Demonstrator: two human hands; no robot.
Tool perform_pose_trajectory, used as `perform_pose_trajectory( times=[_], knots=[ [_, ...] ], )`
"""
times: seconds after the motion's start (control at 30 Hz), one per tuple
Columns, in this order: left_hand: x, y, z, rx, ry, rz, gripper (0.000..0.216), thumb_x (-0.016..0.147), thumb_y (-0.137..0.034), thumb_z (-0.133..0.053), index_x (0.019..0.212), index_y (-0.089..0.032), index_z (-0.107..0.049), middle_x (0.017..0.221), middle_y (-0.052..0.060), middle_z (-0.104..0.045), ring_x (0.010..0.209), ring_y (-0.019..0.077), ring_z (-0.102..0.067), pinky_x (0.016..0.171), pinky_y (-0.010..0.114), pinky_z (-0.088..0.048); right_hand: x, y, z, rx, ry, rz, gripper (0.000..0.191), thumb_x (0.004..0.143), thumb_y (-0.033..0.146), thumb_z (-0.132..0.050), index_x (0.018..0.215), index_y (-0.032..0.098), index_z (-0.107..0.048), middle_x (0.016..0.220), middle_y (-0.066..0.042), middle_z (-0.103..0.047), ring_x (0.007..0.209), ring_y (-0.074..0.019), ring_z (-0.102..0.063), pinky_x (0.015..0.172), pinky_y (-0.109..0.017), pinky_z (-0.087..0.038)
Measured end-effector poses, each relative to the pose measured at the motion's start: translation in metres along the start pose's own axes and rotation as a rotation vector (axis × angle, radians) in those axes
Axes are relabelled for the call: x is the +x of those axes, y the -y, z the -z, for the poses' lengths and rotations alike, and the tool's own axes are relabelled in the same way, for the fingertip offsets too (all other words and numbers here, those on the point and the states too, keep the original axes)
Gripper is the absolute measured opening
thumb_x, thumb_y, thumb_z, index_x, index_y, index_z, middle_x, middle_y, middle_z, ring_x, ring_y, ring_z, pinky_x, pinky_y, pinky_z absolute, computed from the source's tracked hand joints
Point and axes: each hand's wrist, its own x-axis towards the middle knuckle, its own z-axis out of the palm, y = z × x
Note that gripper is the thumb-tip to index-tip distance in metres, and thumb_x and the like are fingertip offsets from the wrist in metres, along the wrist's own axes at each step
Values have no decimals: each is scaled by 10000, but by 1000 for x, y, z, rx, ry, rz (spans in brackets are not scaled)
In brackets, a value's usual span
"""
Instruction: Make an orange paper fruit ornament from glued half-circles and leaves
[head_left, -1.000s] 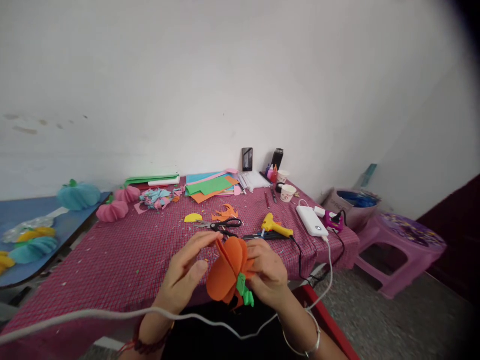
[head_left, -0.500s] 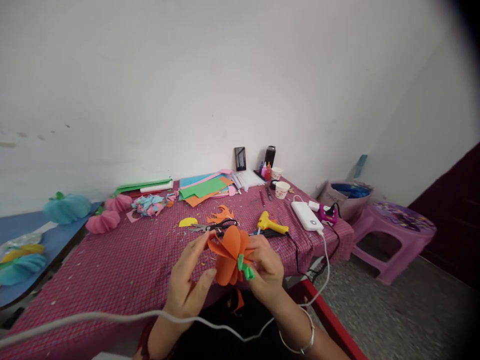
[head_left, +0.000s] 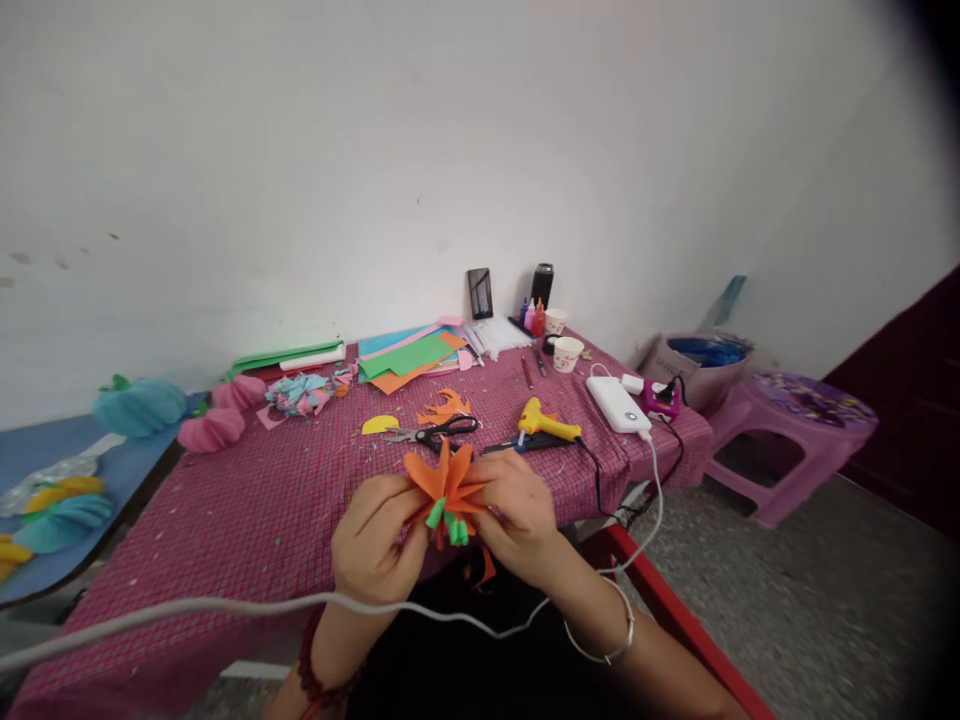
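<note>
Between my hands is an orange paper pumpkin made of folded petals, with green curled paper pieces at its centre facing me. My left hand pinches its left petals between thumb and fingers. On the other side, my right hand grips the right petals, fingers closed. Just beyond the pumpkin lie black-handled scissors, orange paper scraps and a yellow half-round paper piece. A yellow glue gun rests to the right of them.
A white cable crosses in front of my forearms. Pink paper pumpkins and paper scraps sit at left, coloured sheets at the back. A power bank, paper cups and a purple stool are at right.
My left hand has closed from a loose, spread pose onto the petals. The pumpkin has turned so its green centre faces me, and it has shifted slightly left. My view has tilted slightly downward.
</note>
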Motion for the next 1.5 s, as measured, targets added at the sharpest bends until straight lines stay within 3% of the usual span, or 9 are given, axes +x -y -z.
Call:
perform_pose_trajectory(
  times=[0.13,0.3,0.47,0.57,0.77,1.07,1.23,1.37,1.5],
  knots=[
    [-1,5,4,-80,49,58,199,806,-37,-538,805,-194,-660,778,40,-704,674,158,-660,591,243,-506,1,3,3,-8,35,6,180,850,44,-554,892,201,-630,958,-75,-731,876,-177,-676,759,-350,-530],
    [0,12,6,-103,66,159,182,793,-45,-555,753,-194,-654,733,13,-689,626,135,-647,564,215,-488,5,4,-1,-27,-16,-48,146,858,79,-580,865,209,-646,1015,-91,-694,924,-194,-658,762,-353,-550],
    [4,17,14,-106,88,197,194,803,-52,-566,671,-189,-606,620,-24,-593,561,112,-574,544,209,-454,13,0,-13,54,0,-66,162,860,62,-560,845,201,-643,923,-78,-686,875,-188,-647,764,-360,-552],
    [5,17,22,-116,102,199,189,808,-55,-574,671,-183,-598,673,-5,-607,612,120,-586,566,219,-463,15,-1,-20,93,-24,-5,174,856,45,-549,852,198,-632,851,-62,-688,801,-177,-645,722,-344,-550],
    [2,15,24,-75,80,90,173,814,-18,-575,786,-178,-637,797,29,-650,727,142,-625,658,252,-509,10,-2,-22,111,-74,19,178,853,36,-547,857,195,-627,822,-59,-683,777,-169,-648,695,-323,-552],
    [-9,20,19,28,97,-106,204,829,12,-598,946,-145,-655,911,67,-667,870,175,-613,801,313,-515,5,-2,-13,-2,-79,-12,180,794,51,-600,860,219,-615,976,-63,-675,862,-190,-627,738,-353,-512],
    [-8,13,18,147,105,-184,171,826,-2,-617,930,-132,-655,829,57,-681,833,181,-606,805,325,-515,3,0,-6,121,-112,-28,272,833,163,-612,1088,246,-560,956,-60,-678,873,-211,-646,778,-396,-522],
    [-8,10,17,120,96,-150,156,831,-10,-600,889,-144,-652,785,47,-664,775,176,-592,740,316,-517,3,3,1,167,-50,-174,353,896,131,-489,1232,228,-533,905,-48,-689,831,-183,-655,764,-343,-533],
    [-11,9,15,64,86,-50,181,824,16,-600,861,-156,-639,815,41,-636,776,158,-587,724,295,-509,6,4,3,217,-13,-277,244,872,94,-528,1065,221,-606,845,-11,-688,737,-136,-649,689,-264,-521]
  ],
)
